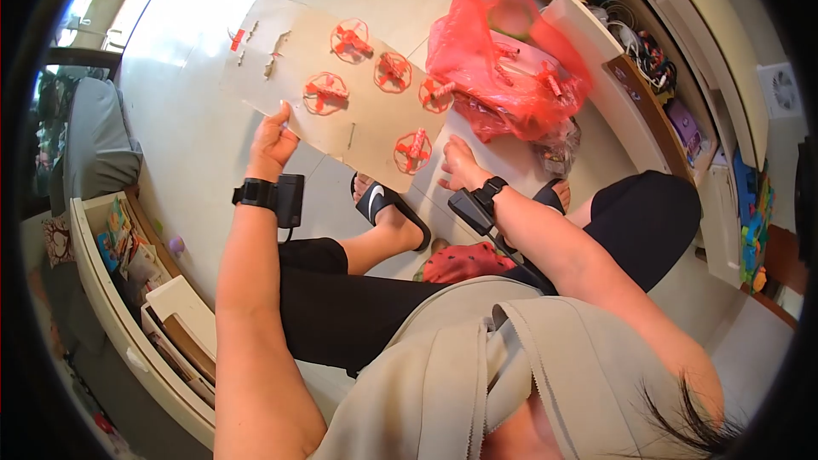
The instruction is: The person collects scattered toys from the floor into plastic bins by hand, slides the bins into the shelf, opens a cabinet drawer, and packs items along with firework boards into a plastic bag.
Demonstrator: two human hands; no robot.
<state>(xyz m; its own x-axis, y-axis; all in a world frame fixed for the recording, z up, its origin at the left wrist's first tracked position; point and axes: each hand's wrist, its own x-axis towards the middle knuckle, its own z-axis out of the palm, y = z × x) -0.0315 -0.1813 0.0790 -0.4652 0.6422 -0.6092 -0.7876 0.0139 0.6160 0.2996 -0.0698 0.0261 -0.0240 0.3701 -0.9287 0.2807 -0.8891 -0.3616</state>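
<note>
My left hand (274, 140) is closed on the near left edge of a flat beige cardboard sheet (377, 129), thumb on top. Several red-and-white round pieces lie on the sheet, among them one at its near right corner (412, 152) and one near its middle (325, 94). A thin greenish strip (352, 135) and a few small scraps (275, 55) are on it too. My right hand (463, 165) is beside the sheet's right edge, fingers apart, with nothing visible in it.
A translucent red plastic bag (520, 77) with red pieces stands beyond my right hand. Open drawers are at the left (183, 324) and right (630, 77). A red patterned item (464, 263) lies between my feet. A grey covered object (98, 140) is at the left.
</note>
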